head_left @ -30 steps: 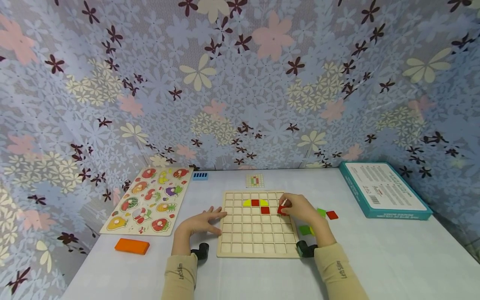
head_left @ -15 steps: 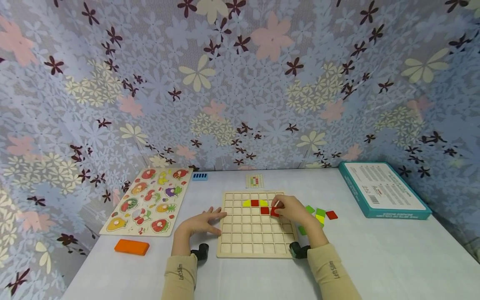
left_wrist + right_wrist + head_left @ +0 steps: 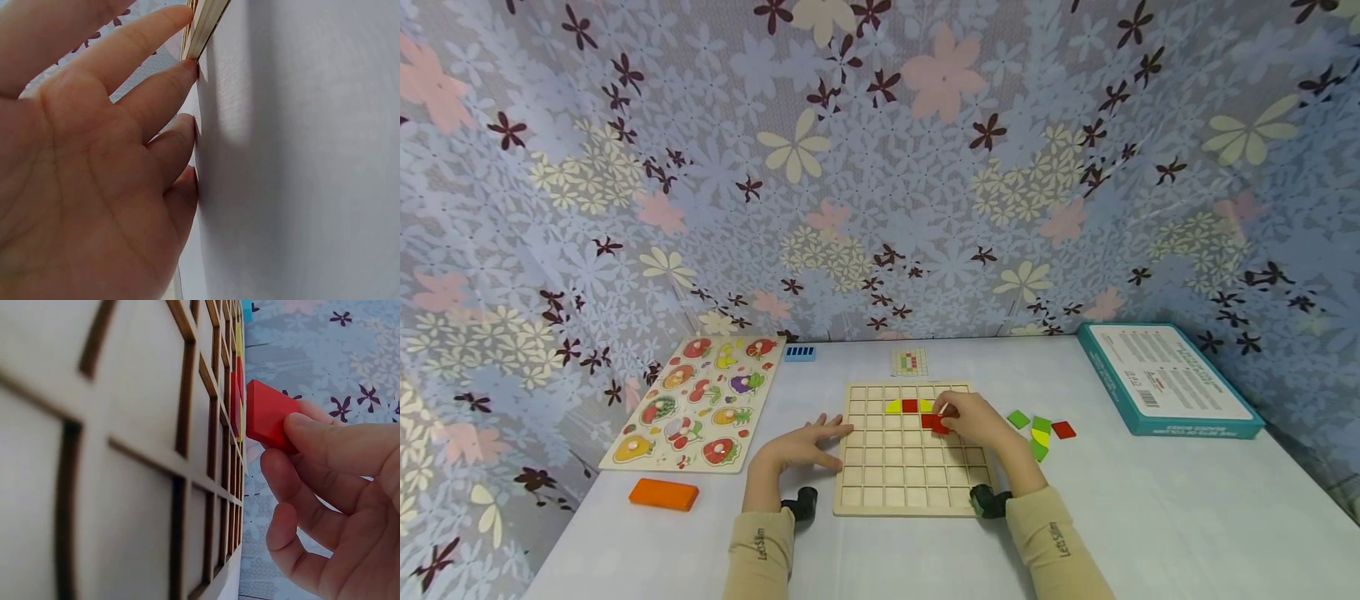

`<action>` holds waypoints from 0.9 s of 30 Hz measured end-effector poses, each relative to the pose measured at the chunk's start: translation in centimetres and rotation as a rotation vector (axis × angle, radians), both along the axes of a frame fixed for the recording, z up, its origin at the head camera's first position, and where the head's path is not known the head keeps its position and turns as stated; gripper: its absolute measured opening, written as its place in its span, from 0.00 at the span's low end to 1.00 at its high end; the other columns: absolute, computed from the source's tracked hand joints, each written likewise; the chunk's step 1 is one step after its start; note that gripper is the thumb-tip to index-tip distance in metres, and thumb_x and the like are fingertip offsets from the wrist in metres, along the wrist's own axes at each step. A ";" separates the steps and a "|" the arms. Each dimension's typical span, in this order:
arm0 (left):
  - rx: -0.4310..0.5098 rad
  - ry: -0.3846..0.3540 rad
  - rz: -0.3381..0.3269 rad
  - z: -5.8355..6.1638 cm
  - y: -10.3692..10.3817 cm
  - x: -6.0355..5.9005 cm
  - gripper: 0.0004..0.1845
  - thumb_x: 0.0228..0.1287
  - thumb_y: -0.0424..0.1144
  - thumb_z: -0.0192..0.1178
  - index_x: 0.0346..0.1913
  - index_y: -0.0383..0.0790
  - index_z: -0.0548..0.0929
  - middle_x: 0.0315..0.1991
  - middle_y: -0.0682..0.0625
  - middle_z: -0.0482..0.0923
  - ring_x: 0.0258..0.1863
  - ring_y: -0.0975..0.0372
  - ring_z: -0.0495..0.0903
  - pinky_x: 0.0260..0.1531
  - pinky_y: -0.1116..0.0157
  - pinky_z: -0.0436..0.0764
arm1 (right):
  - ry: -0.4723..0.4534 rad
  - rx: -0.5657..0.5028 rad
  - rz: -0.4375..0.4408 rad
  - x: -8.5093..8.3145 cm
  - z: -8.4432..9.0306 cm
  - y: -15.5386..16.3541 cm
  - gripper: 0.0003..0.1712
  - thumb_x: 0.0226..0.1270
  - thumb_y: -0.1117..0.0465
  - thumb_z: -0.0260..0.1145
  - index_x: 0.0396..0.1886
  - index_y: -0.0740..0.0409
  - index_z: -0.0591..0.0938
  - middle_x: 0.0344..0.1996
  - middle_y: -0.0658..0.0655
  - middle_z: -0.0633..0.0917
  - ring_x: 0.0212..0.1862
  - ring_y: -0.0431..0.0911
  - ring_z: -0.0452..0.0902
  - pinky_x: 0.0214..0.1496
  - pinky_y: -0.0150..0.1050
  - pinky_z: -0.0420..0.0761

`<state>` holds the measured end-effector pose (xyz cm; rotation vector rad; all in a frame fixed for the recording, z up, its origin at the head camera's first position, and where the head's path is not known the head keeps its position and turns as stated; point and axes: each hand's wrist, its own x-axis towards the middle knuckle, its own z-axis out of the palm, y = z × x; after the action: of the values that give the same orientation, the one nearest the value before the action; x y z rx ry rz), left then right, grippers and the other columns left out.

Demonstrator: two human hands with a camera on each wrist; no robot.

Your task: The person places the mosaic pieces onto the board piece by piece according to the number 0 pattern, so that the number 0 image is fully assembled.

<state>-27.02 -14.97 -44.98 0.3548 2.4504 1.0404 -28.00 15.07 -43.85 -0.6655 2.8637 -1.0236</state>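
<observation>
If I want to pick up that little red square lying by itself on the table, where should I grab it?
Pinch the loose red square by two opposite edges, coming straight down from above. It lies flat on the table, so only its thin sides offer a grip. The green pieces sit on its left, so probably set your fingers on its near and far edges, where nothing crowds it.

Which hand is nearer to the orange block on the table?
Left. The left hand rests at the grid board's left edge, right of the orange block; the right hand is beyond, over the board.

fruit puzzle left of grid board
</observation>
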 end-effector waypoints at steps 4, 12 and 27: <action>0.007 -0.004 0.001 -0.1 0.0 -0.1 0.37 0.46 0.39 0.70 0.64 0.48 0.71 0.72 0.49 0.51 0.72 0.47 0.38 0.65 0.40 0.38 | -0.005 0.013 0.005 0.3 0.1 -0.4 0.09 0.58 0.75 0.61 0.35 0.59 0.79 0.30 0.53 0.82 0.34 0.45 0.77 0.38 0.40 0.78; 0.015 -0.007 -0.002 -0.3 -0.1 -0.2 0.38 0.46 0.39 0.70 0.64 0.47 0.71 0.72 0.49 0.51 0.72 0.47 0.38 0.65 0.40 0.38 | -0.036 0.031 0.021 0.7 0.2 -1.2 0.10 0.56 0.77 0.60 0.35 0.61 0.80 0.35 0.55 0.83 0.39 0.48 0.79 0.40 0.40 0.80; 0.022 -0.007 0.000 -0.3 -0.1 -0.2 0.38 0.46 0.39 0.70 0.64 0.48 0.71 0.72 0.49 0.51 0.72 0.46 0.37 0.65 0.39 0.37 | -0.038 0.049 0.036 0.7 0.2 -1.1 0.08 0.55 0.74 0.64 0.33 0.61 0.83 0.33 0.54 0.82 0.37 0.46 0.76 0.39 0.40 0.78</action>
<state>-27.20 -15.08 -45.31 0.3573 2.4345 1.0672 -27.25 13.96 -43.69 -0.6833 2.8233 -0.9483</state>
